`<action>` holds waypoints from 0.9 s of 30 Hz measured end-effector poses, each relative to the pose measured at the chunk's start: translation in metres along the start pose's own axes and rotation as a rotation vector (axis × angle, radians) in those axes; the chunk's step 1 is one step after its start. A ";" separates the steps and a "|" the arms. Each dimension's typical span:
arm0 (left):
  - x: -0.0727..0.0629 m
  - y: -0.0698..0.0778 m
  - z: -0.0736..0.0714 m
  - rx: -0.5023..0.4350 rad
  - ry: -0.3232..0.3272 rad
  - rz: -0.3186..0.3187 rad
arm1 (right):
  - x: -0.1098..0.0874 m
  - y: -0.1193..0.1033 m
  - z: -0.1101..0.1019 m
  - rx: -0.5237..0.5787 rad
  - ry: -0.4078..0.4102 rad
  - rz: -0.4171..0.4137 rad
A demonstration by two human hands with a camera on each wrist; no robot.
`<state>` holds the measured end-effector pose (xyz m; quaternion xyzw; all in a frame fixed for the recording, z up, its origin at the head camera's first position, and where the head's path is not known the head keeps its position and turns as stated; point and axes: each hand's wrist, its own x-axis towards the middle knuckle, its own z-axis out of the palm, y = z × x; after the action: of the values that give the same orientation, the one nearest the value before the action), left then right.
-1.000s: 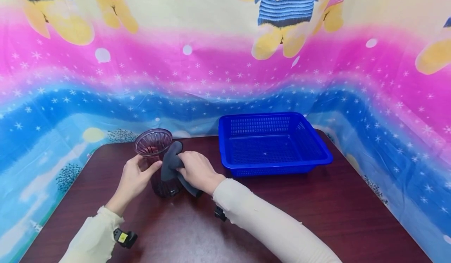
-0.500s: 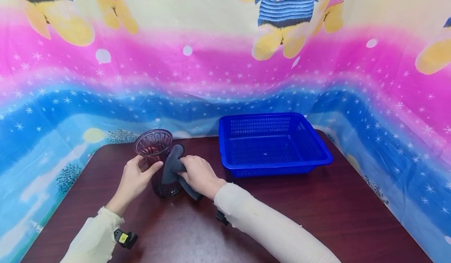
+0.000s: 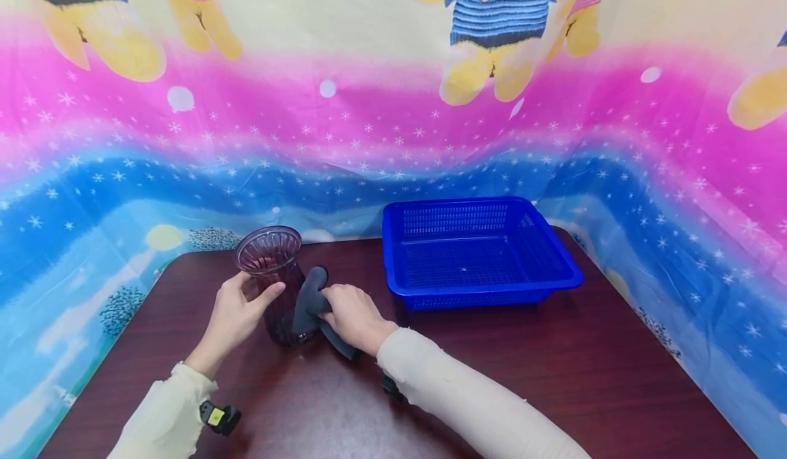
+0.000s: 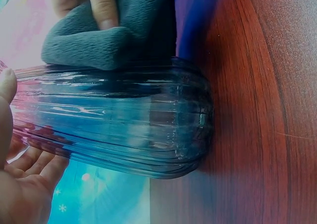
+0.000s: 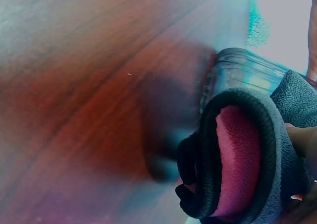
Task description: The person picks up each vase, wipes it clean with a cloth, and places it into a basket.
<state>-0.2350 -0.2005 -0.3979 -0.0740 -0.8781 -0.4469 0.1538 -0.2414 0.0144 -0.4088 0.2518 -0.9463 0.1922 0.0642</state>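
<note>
A ribbed, see-through purple glass vase [image 3: 284, 312] with a flared rim stands on the table at the left. Around its upper body my left hand [image 3: 232, 312] curls, thumb in front and fingers behind, as the left wrist view [image 4: 109, 120] also shows of the glass. My right hand [image 3: 356, 315] grips a folded dark grey cloth [image 3: 310, 302] and presses it against the vase's right side. In the right wrist view the cloth [image 5: 285, 149] shows a pink inner face, and part of the vase is hidden behind it.
A blue plastic basket [image 3: 482, 295] with perforated walls stands at the back right of the dark reddish-brown wooden table [image 3: 344, 404]. A printed cloth backdrop [image 3: 381, 124] hangs close behind the table and along both sides.
My right hand has slid the cloth down along the vase's right side, and slightly to the right. The left hand and the vase have stayed in place.
</note>
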 end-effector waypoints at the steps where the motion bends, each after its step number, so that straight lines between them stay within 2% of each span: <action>1: 0.000 0.000 0.000 -0.003 0.000 0.000 | 0.000 0.001 0.002 -0.003 -0.003 0.000; 11: 0.000 -0.001 0.000 -0.006 -0.007 -0.005 | -0.004 0.007 0.015 -0.011 -0.055 0.006; 27: 0.000 0.000 -0.001 0.003 -0.013 -0.016 | -0.010 0.016 0.032 -0.052 -0.069 -0.001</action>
<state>-0.2344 -0.2014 -0.3976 -0.0695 -0.8803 -0.4464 0.1447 -0.2415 0.0184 -0.4457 0.2569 -0.9525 0.1589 0.0380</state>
